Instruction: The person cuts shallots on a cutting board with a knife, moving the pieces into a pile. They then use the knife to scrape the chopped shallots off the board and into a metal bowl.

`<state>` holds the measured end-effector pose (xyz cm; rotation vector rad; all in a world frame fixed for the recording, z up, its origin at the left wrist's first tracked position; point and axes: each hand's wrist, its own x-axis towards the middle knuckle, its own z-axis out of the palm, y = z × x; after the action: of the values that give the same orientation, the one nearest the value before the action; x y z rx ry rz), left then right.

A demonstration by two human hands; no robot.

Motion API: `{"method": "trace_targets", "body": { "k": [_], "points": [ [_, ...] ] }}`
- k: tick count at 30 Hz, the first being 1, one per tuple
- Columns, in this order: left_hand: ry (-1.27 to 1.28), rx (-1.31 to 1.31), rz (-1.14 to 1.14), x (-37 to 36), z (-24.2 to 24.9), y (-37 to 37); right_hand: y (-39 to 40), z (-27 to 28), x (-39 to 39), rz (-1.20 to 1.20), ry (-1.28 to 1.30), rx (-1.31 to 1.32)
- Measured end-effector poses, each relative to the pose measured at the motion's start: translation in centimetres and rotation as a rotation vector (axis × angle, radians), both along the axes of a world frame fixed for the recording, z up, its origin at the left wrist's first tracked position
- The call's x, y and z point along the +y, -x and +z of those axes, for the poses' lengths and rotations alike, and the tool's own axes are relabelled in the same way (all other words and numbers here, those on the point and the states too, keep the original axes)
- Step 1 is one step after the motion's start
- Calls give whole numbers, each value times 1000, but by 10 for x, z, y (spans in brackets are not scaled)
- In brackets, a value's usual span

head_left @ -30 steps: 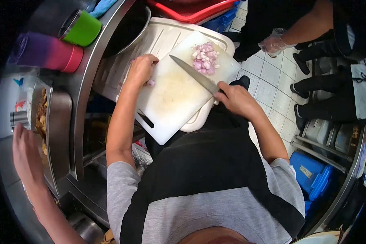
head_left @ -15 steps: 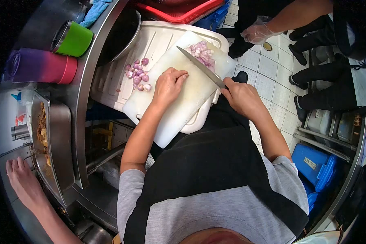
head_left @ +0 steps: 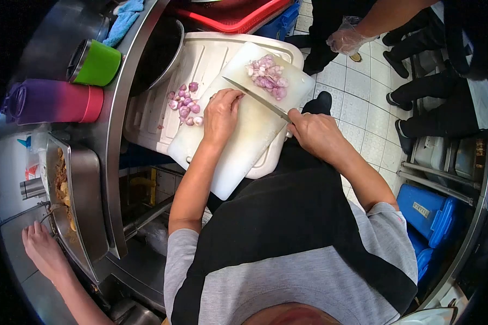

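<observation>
My right hand (head_left: 313, 132) grips the handle of a long knife (head_left: 257, 99), its blade slanting up and left over the white cutting board (head_left: 234, 162). My left hand (head_left: 220, 116) is on the board near the blade tip, fingers curled together; what they hold, if anything, is hidden. Sliced shallots (head_left: 267, 77) form a pile at the board's upper part, beyond the blade. Several whole peeled shallots (head_left: 184, 110) sit to the left of my left hand, around the board's edge and on the white lid (head_left: 146, 123) beneath.
A dark bowl (head_left: 174, 62) and red basket (head_left: 244, 26) border the lid. Left are a green cup (head_left: 100, 64), a purple-pink bottle (head_left: 59, 101) and a metal food tray (head_left: 84, 187). Another person's hand (head_left: 44, 250) is at lower left; a gloved hand (head_left: 345, 40) is upper right.
The knife blade has moved left, away from the sliced pile and closer to my left hand. My left hand has shifted slightly left. The camera view has shifted a little.
</observation>
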<state>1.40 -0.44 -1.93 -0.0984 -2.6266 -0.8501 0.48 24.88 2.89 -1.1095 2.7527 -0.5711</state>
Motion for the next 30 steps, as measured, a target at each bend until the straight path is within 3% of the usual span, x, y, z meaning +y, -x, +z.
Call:
{"method": "trace_targets", "body": {
  "k": [30],
  "points": [
    [3, 104, -18, -2, -12, -7, 10, 7, -26, 124, -27, 128]
  ]
}}
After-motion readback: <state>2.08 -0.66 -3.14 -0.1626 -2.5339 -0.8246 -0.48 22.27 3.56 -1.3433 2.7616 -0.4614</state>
